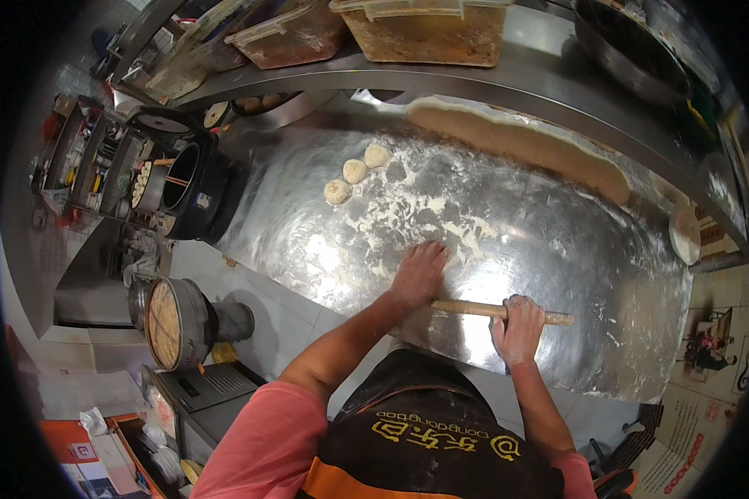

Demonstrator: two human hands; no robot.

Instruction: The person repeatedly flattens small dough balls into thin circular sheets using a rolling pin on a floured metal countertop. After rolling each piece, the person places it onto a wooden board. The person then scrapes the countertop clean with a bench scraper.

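My right hand (519, 330) grips a wooden rolling pin (468, 307) near its right end, low over the steel worktable (537, 262). The pin's left end lies close to my left wrist. My left hand (419, 273) is palm down at the near edge of a patch of scattered flour (437, 206), its fingers pointing away from me. Whatever may lie under that palm is hidden. Three floured dough pieces sit in a slanting row farther off: a near one (336, 191), a middle one (354, 171) and a far one (377, 156).
A steel shelf (374, 80) with plastic tubs (424, 37) and a metal bowl (630, 56) overhangs the table's back. Beneath it runs a long brownish strip (524, 150). A black open-lidded cooker (196, 187) stands at left; a round metal container (168, 324) is nearer me.
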